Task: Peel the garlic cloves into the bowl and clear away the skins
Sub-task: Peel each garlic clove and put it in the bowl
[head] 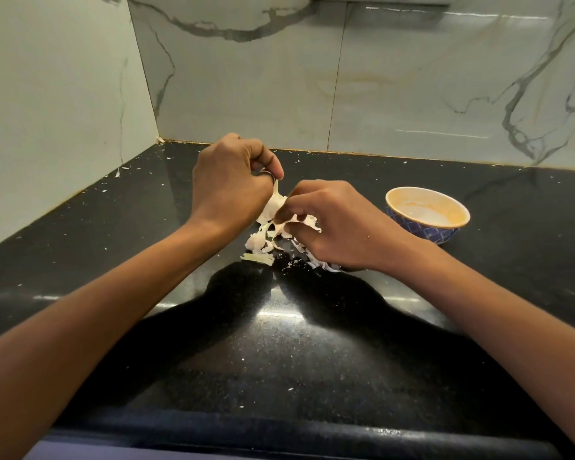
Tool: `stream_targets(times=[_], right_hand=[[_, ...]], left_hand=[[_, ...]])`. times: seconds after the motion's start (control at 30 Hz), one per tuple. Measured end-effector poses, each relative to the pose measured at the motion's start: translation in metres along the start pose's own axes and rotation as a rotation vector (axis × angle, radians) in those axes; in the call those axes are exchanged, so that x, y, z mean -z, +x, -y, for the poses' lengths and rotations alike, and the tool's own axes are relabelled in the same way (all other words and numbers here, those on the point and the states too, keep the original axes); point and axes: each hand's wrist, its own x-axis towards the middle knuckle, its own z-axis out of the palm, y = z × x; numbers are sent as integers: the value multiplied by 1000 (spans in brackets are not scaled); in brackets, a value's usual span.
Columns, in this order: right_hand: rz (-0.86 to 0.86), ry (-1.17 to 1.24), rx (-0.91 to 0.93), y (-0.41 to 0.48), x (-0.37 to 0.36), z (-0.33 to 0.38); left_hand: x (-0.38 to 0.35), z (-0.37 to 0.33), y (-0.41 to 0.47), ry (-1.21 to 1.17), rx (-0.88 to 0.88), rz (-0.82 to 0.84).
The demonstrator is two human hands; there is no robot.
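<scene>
A white garlic piece with papery skin [274,204] hangs between my two hands above the black counter. My left hand [229,184] pinches its stem end with curled fingers. My right hand [332,220] grips the lower part, fingers curled into the skin. Below them lies a pile of loose garlic skins [263,244]. A blue patterned bowl [427,232] with an orange-cream inside stands to the right of my right hand; I see no cloves in it.
The black stone counter [279,360] carries small white skin flecks. Marble-look walls [379,94] close the back and left, meeting in a corner at far left. The counter's rounded front edge [279,429] runs along the bottom.
</scene>
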Motion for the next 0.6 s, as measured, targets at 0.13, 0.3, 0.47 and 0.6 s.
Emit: stream_targets(times=[0.13,0.3,0.47,0.6], right_hand=[[17,-85,9,2,-7,2],[109,-161,-17,3,-14,2],[136,-105,-52,3,-13,2],[98,-84,-70,3,-8,2]], left_hand=[[0,1,1,4,12,-14],[-2,3,1,-1,3,-13],[-2,3,1,2,2,-8],[-2,4,2,1,1,-3]])
